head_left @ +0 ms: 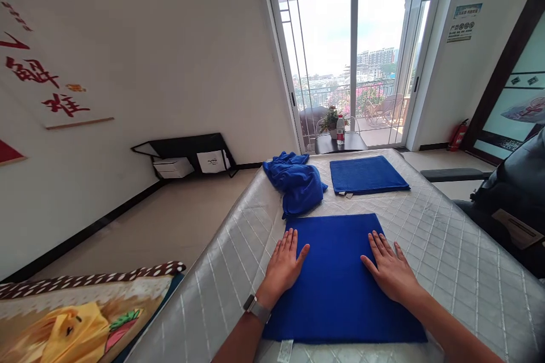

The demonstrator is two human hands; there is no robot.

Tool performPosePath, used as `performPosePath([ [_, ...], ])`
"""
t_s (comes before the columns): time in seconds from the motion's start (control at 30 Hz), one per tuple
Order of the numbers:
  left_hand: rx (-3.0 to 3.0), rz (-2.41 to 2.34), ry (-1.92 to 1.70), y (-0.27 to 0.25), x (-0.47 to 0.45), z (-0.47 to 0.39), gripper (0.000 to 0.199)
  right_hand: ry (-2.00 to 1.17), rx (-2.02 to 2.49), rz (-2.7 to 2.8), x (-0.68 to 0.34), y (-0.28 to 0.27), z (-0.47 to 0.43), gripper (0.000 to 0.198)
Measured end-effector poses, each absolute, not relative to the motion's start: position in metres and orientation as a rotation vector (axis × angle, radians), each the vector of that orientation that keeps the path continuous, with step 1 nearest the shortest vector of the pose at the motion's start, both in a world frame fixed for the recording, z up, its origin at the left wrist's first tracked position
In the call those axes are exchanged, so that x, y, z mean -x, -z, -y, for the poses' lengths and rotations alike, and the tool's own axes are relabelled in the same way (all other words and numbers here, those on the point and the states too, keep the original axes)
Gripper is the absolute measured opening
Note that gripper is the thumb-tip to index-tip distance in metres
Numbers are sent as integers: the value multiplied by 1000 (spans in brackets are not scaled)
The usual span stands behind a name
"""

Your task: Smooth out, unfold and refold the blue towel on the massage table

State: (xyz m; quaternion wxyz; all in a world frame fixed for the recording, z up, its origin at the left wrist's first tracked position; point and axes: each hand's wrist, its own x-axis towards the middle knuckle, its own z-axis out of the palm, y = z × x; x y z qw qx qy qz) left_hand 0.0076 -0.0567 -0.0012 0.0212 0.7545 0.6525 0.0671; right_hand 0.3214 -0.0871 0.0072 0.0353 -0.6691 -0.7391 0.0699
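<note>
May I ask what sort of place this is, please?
Probably a bedroom, perhaps in a guesthouse: there is a quilted mattress, a sliding glass door facing a balcony, and a fire extinguisher.

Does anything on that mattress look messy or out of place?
The crumpled cloth near the left edge of the mattress stands out: it lies bunched up, while the far cloth beside it and the front cloth under the left hand and right hand lie flat. I see no spill or damage.

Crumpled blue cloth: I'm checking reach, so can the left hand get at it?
Likely yes: the left hand rests on the nearer flat cloth, the crumpled blue cloth lies just beyond, with nothing standing between.
</note>
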Motion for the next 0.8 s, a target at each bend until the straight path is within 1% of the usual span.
performPosePath([
  [0.2,-2401,-1987,-262,3,-5,58,85,-230,2046,2273,-322,-8,88,76],
  [0.4,-2427,-2001,-328,7,-4,57,84,-129,2082,2310,-323,-12,86,77],
  [0.6,-2407,-1996,-372,5,-4,59,85,-77,2071,2299,-316,-32,46,77],
  [0.8,-2388,-1993,-358,4,-3,58,85,-115,2089,2242,-318,-13,15,73],
])
